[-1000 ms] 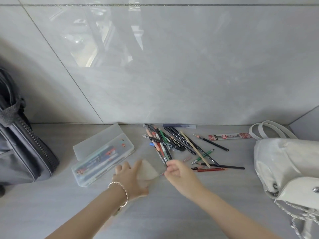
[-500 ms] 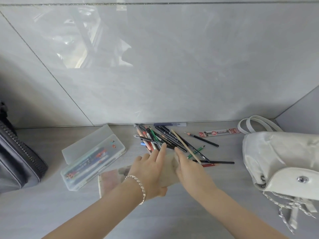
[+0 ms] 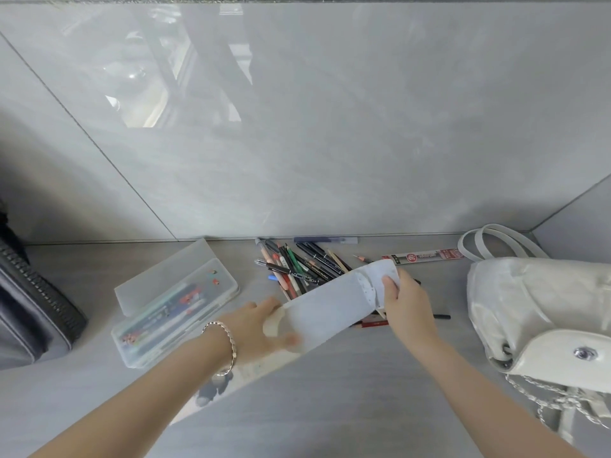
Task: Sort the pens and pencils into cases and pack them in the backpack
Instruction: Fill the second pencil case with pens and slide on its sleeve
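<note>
Opening the second case (image 3: 325, 304) above the loose pens (image 3: 297, 266).
Left hand (image 3: 261, 328) clamped near end, right hand (image 3: 401, 297) pinching far flap (image 3: 383, 276); best lifted clear, mouth toward pile.

frosted plastic case (image 3: 327, 305), glossy wall tiles (image 3: 330, 127)

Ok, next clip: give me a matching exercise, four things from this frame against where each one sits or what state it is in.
Things:
1. clear plastic case
2. white pouch
3. white backpack
4. dark bag

Places or states:
A. far left edge of the counter
B. held up by the left hand and right hand
C. right side, chain strap hanging down
D. lid open, pens inside

Pairs: 1-D, 2-B, 3-C, 4-A
</note>
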